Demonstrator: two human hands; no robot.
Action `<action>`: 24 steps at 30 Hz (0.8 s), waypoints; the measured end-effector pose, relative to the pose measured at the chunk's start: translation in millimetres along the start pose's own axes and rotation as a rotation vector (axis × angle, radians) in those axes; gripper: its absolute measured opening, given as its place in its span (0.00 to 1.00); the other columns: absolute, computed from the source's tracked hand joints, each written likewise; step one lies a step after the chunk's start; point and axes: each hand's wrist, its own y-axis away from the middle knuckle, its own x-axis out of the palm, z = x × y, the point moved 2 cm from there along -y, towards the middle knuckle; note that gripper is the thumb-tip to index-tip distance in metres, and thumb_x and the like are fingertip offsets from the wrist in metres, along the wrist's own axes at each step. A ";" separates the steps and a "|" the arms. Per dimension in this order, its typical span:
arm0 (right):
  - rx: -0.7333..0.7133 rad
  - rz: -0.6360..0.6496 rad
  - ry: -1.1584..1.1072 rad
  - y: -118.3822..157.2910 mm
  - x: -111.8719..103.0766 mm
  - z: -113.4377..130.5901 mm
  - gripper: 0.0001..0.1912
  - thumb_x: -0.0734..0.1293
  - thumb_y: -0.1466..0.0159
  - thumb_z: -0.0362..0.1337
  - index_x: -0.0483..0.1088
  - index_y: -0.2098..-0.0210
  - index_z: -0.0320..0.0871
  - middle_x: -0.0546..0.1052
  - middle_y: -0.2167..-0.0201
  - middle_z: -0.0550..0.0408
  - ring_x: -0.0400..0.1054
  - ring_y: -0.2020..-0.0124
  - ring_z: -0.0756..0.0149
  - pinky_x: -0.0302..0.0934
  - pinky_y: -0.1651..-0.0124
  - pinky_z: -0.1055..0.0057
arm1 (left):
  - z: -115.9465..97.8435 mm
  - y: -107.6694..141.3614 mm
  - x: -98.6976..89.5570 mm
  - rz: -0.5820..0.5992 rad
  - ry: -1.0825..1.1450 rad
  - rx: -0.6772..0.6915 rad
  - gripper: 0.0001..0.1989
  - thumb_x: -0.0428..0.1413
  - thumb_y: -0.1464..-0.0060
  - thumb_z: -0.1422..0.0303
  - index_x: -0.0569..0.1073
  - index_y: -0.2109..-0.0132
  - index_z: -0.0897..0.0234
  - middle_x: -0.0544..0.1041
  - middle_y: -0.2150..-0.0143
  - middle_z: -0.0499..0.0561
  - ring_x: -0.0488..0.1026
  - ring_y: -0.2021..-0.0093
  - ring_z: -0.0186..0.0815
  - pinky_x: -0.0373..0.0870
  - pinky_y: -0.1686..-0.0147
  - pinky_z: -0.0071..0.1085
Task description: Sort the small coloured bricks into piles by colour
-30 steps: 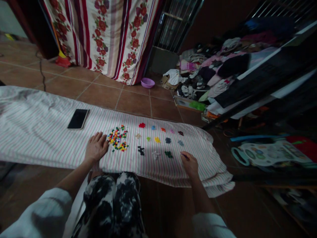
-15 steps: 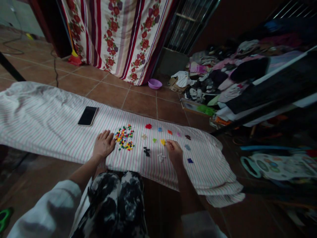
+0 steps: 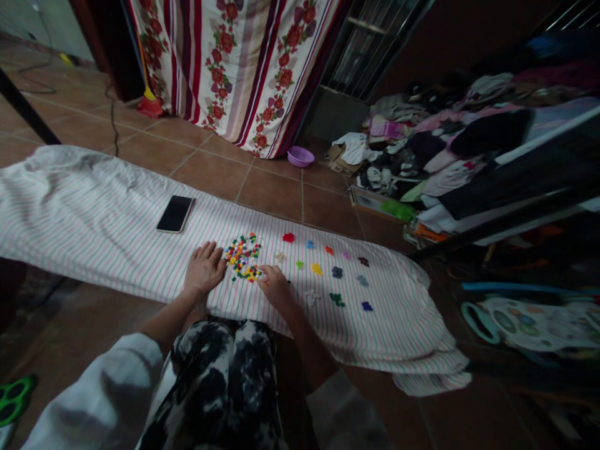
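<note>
A mixed pile of tiny coloured pieces (image 3: 242, 253) lies on the striped cloth. My left hand (image 3: 205, 269) rests flat at the pile's left edge, fingers stretched out. At the lower right edge of the pile is my right hand (image 3: 277, 289), its fingertips pinched together; whatever lies between them is too small to make out. Single-colour groups are spread to the right, among them red pieces (image 3: 288, 237), yellow pieces (image 3: 317, 269), dark grey pieces (image 3: 337, 272), green pieces (image 3: 336, 300) and blue pieces (image 3: 367, 306). My right hand mostly covers the black group.
The striped cloth (image 3: 117, 250) covers a long narrow surface before my knees. A phone (image 3: 175, 214) lies on it at left. Beyond are a purple basin (image 3: 300, 157), a flowered curtain (image 3: 244, 69) and a heap of clothes (image 3: 422, 144) on the right.
My right hand has moved left from the yellow group to the mixed pile, uncovering the dark grey and green groups. My left hand stays flat beside the pile. The view has shifted slightly.
</note>
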 end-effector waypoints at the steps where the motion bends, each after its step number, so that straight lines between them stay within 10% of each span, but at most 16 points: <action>1: -0.006 -0.006 -0.002 -0.4 0.0 1.9 0.19 0.65 0.44 0.25 0.75 0.55 0.43 0.77 0.60 0.49 0.69 0.62 0.61 0.68 0.52 0.63 | -0.3 0.0 -0.5 0.004 0.000 -0.002 0.21 0.45 0.38 0.61 0.73 0.45 0.62 0.70 0.37 0.59 0.61 0.33 0.48 0.56 0.35 0.47; 24: -0.002 0.042 0.055 -25.3 10.1 12.3 0.08 0.64 0.42 0.29 0.74 0.67 0.45 0.74 0.70 0.54 0.69 0.65 0.63 0.65 0.57 0.69 | -1.3 -0.6 -2.3 -0.008 -0.018 0.016 0.20 0.45 0.38 0.61 0.73 0.45 0.62 0.71 0.37 0.59 0.62 0.34 0.48 0.57 0.36 0.47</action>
